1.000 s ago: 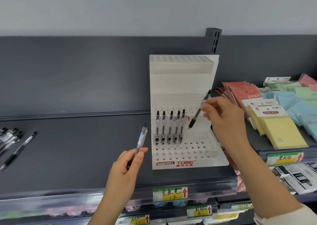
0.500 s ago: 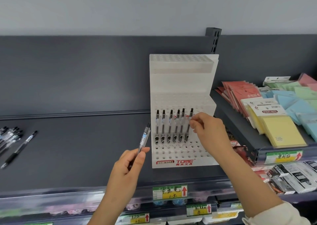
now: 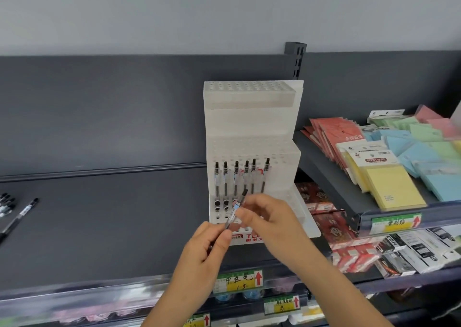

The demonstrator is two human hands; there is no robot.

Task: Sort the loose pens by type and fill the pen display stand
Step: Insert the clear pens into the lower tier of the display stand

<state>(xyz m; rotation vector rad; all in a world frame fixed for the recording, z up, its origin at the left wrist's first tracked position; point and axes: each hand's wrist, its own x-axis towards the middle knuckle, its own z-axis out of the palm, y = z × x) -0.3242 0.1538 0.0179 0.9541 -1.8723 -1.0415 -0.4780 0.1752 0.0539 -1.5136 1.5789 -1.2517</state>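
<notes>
Pen [image 3: 234, 211] shared between both hands, just in front of the display stand [image 3: 249, 127] - drop/knock risk.
L hand [image 3: 205, 250] pinched the lower barrel w/ thumb and forefinger, other fingers curled; R hand [image 3: 270, 218] appeared to pinch the barrel just above it, tip end hidden. Six pens [image 3: 236, 177] stood in one row of the stand, the rightmost set apart and slightly tilted. Judged risks: if L let go before R gripped firmly, the pen could fall to the shelf [image 3: 112, 214]; both hands covered the near holes, so aiming blind could bump the seated row or push the light stand back. Loose pens [image 3: 18, 215] lay far left - type match unchecked.
</notes>
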